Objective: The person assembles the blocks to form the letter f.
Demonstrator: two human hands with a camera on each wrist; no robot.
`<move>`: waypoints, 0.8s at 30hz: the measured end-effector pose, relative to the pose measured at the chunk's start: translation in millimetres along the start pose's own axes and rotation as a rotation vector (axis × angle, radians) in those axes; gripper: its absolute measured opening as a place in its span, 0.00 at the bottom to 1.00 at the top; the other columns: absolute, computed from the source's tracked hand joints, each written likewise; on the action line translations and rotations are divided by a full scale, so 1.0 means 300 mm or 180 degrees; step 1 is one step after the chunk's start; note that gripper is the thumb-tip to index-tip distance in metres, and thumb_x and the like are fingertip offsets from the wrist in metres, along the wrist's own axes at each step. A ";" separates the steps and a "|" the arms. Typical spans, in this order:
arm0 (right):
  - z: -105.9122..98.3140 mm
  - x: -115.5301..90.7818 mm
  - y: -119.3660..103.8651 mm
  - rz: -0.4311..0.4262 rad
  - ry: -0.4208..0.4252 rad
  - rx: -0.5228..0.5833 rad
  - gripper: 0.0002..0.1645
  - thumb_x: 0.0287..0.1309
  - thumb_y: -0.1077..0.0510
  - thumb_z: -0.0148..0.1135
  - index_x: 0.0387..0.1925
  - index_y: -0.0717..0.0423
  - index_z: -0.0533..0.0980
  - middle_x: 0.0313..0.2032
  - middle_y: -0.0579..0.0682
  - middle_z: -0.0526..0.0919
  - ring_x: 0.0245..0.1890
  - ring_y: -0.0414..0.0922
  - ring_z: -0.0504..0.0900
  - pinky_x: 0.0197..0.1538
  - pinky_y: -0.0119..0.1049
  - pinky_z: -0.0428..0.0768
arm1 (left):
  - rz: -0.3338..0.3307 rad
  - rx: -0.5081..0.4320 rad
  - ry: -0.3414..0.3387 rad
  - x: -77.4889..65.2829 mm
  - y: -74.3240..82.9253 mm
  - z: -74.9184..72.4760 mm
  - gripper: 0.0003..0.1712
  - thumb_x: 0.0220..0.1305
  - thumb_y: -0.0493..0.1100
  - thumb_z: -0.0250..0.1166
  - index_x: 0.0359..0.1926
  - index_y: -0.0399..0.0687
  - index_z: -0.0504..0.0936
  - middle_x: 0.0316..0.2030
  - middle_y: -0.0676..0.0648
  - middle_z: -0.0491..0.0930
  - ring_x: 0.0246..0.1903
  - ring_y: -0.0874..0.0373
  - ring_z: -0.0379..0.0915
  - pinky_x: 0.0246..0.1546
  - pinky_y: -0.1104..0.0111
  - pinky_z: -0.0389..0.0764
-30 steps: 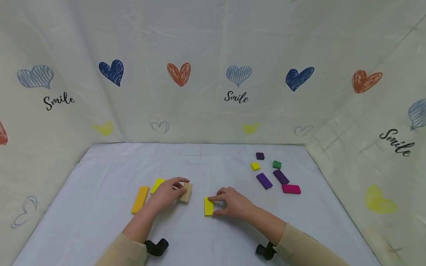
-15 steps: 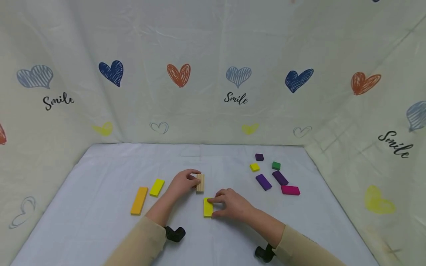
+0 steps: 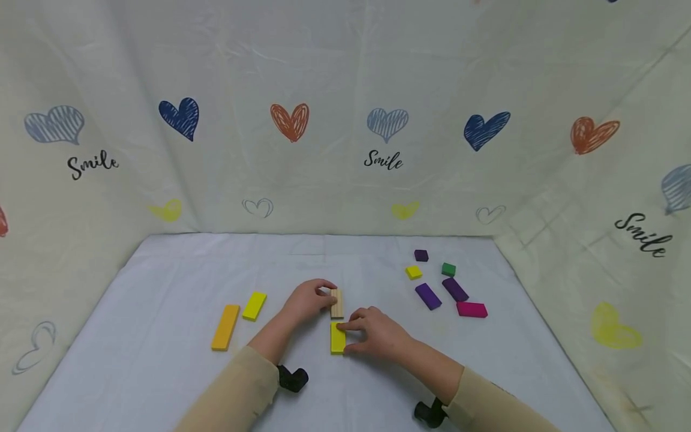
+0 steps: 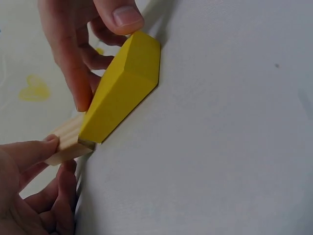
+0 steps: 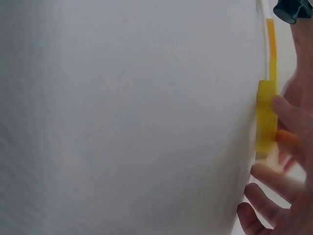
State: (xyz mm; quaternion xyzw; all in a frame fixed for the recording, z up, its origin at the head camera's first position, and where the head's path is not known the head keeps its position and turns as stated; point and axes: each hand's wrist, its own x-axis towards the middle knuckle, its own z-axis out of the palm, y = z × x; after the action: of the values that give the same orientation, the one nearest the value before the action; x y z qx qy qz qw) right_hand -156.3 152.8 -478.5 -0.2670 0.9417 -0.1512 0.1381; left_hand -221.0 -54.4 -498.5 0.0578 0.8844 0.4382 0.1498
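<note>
In the head view my left hand [image 3: 308,303] pinches a plain wooden block [image 3: 338,305] between thumb and fingers. Just in front of that block lies a yellow block [image 3: 337,342], the two lined up end to end. My right hand [image 3: 382,333] holds the yellow block from its right side, thumb at the near end and a finger by the far end. The left wrist view has the wooden block [image 4: 68,139] tilted, its end right at the yellow block's [image 4: 120,88] far corner. The right wrist view catches the yellow block [image 5: 265,117] at the right edge, partly behind fingers.
An orange block [image 3: 225,327] and another yellow block [image 3: 254,306] lie to the left. Back right are a small yellow block [image 3: 413,272], a green one [image 3: 448,269], several purple blocks [image 3: 428,296] and a pink block [image 3: 472,309]. A printed curtain [image 3: 329,174] stands behind the white table.
My left hand has carried the wooden block rightward, from left of the yellow block to directly beyond its far end. The right hand and its yellow block have stayed in place.
</note>
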 end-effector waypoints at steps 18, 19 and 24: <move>0.002 -0.009 0.006 -0.0047 0.0063 0.0006 0.30 0.51 0.38 0.73 0.58 0.34 0.81 0.49 0.43 0.79 0.47 0.43 0.73 0.50 0.36 0.78 | 0.0066 0.0321 -0.0127 -0.021 0.023 0.009 0.17 0.63 0.51 0.69 0.52 0.55 0.84 0.40 0.50 0.82 0.36 0.56 0.75 0.41 0.60 0.80; 0.002 -0.009 0.006 -0.0041 0.0056 0.0010 0.30 0.51 0.38 0.73 0.58 0.34 0.81 0.49 0.42 0.79 0.47 0.43 0.73 0.50 0.36 0.78 | 0.0067 0.0350 -0.0122 -0.023 0.026 0.009 0.17 0.63 0.51 0.69 0.52 0.56 0.84 0.39 0.50 0.81 0.37 0.56 0.75 0.42 0.60 0.79; 0.002 -0.011 0.000 0.0005 0.0022 0.0033 0.30 0.51 0.38 0.73 0.58 0.33 0.81 0.48 0.42 0.79 0.46 0.42 0.72 0.49 0.35 0.77 | 0.0072 0.0582 -0.0112 -0.031 0.033 0.008 0.17 0.63 0.51 0.69 0.52 0.55 0.85 0.41 0.50 0.81 0.39 0.54 0.74 0.44 0.57 0.78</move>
State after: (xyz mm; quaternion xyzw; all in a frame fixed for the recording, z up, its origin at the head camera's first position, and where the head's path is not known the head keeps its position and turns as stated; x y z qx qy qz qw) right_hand -153.5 154.4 -478.4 -0.2650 0.9416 -0.1569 0.1363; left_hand -211.7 -48.5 -490.0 0.0889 0.9173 0.3562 0.1544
